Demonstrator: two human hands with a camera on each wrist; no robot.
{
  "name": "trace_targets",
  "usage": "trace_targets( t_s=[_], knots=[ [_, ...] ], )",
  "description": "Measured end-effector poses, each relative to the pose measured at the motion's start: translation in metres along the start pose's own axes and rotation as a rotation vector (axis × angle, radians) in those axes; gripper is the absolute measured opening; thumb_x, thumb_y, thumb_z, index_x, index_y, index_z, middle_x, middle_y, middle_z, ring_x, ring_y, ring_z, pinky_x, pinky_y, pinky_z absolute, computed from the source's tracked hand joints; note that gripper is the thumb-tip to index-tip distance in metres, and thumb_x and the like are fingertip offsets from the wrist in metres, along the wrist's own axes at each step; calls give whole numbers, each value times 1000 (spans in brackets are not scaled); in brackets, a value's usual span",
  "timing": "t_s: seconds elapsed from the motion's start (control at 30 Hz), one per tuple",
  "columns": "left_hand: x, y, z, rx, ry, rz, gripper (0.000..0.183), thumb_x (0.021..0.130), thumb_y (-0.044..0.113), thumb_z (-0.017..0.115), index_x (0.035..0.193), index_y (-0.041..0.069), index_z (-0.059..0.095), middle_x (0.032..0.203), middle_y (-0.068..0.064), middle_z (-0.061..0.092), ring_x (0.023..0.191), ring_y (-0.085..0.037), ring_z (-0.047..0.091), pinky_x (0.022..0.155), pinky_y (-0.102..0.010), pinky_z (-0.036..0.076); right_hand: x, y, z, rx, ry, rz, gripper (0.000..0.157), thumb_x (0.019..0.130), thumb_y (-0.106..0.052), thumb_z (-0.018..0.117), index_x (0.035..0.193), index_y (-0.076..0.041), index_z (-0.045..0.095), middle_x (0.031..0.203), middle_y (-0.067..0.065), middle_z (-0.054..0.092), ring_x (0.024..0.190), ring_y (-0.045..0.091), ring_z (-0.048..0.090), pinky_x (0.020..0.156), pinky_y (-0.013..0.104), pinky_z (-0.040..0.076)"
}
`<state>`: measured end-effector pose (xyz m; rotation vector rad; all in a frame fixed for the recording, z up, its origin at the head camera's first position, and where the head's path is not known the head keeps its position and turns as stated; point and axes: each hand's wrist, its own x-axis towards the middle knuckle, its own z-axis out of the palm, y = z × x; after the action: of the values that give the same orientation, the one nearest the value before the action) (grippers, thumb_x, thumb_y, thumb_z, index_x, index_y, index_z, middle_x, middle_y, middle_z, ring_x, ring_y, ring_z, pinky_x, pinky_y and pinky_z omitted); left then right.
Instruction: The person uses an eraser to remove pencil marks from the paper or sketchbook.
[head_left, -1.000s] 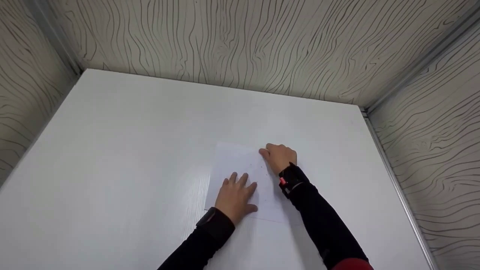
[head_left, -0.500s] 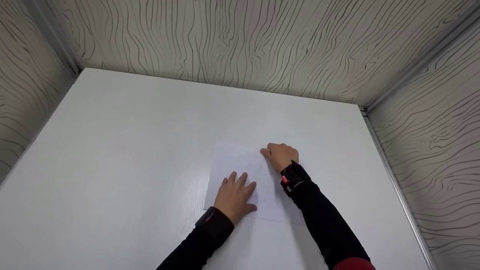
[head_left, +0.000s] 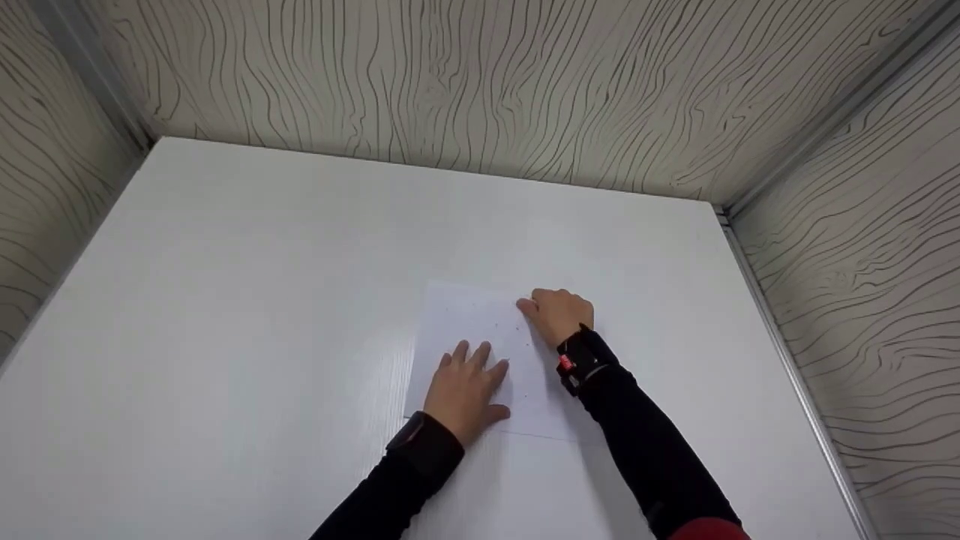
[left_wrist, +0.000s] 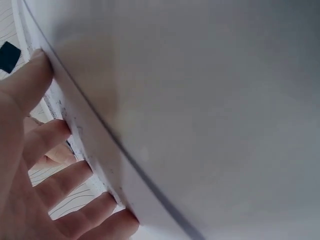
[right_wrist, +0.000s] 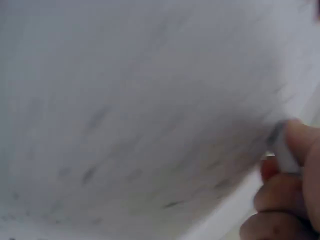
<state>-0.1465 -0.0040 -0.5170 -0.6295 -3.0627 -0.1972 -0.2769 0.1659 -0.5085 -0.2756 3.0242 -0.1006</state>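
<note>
A white sheet of paper (head_left: pixel 442 315) lies on the white table, with several small dark specks scattered over it. Spread across its lower left part, my left hand (head_left: pixel 460 394) presses it down with fingers apart; the left wrist view shows its fingertips (left_wrist: pixel 102 202) on the sheet close to the crumbs. At the paper's upper right my right hand (head_left: pixel 559 313) is curled. Between its thumb and fingers it pinches a small white eraser (right_wrist: pixel 285 154) with a darkened tip, touching the paper. The head view hides this eraser, and the right wrist view is blurred.
The white table (head_left: pixel 247 300) reaches to a back wall (head_left: pixel 420 82) with a wood-grain pattern. Similar panels stand at left and right, joined by grey metal corner strips (head_left: pixel 780 157). Dark bands (head_left: pixel 427 446) sit around both wrists.
My right hand shifts slightly right, then back left, at the paper's upper right, still gripping. My left hand stays spread on the sheet. The whole head view drifts slightly.
</note>
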Motion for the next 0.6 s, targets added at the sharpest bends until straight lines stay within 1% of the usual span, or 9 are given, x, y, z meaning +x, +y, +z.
trace_targets(
  t_s=[0.07, 0.13, 0.2, 0.3, 0.37, 0.47, 0.6],
  knots=[
    [-1, 2, 0, 8, 10, 10, 62, 86, 55, 77, 139, 24, 66, 144, -10, 58, 133, -37, 53, 104, -48, 49, 4, 6, 0, -24, 33, 35, 42, 106, -40, 54, 80, -8, 61, 63, 4, 48, 59, 20, 46, 56, 36, 44],
    [-1, 3, 0, 5, 15, 19, 62, 86, 55, 77, 138, 23, 66, 143, -11, 58, 132, -37, 54, 103, -48, 50, 4, 9, -1, -46, 43, 42, 41, 106, -38, 55, 80, -8, 61, 63, 4, 48, 59, 20, 46, 55, 35, 44],
    [-2, 3, 0, -4, 14, 21, 62, 86, 54, 77, 138, 23, 66, 143, -11, 58, 131, -37, 53, 103, -48, 49, 1, 8, -3, -40, 40, 15, 39, 105, -37, 57, 79, -8, 62, 62, 4, 49, 58, 20, 46, 55, 36, 45],
    [-2, 2, -1, -19, 16, 13, 61, 86, 52, 78, 138, 22, 67, 143, -11, 58, 132, -38, 53, 103, -48, 49, -9, 2, -4, -5, -1, -54, 38, 105, -36, 58, 78, -9, 61, 62, 3, 50, 58, 19, 47, 55, 36, 44],
    [-2, 0, -3, -22, 19, 5, 61, 86, 51, 79, 138, 22, 67, 143, -11, 58, 132, -38, 52, 104, -49, 49, -14, -2, -4, 9, -14, -78, 38, 104, -38, 59, 77, -11, 61, 61, 2, 50, 58, 19, 47, 55, 36, 44],
    [-2, 0, -4, -37, 35, 1, 61, 85, 51, 79, 136, 20, 68, 142, -12, 58, 132, -38, 53, 104, -48, 49, -14, -4, -3, 3, 11, -66, 38, 104, -40, 59, 79, -11, 62, 62, 2, 50, 58, 19, 47, 56, 37, 46],
    [-2, 2, 1, -54, 55, 9, 59, 84, 50, 81, 133, 18, 69, 140, -13, 60, 131, -38, 54, 103, -46, 50, -6, 2, 0, -24, 48, -31, 38, 104, -41, 58, 82, -10, 63, 61, 3, 51, 58, 19, 47, 56, 37, 47]
  ],
)
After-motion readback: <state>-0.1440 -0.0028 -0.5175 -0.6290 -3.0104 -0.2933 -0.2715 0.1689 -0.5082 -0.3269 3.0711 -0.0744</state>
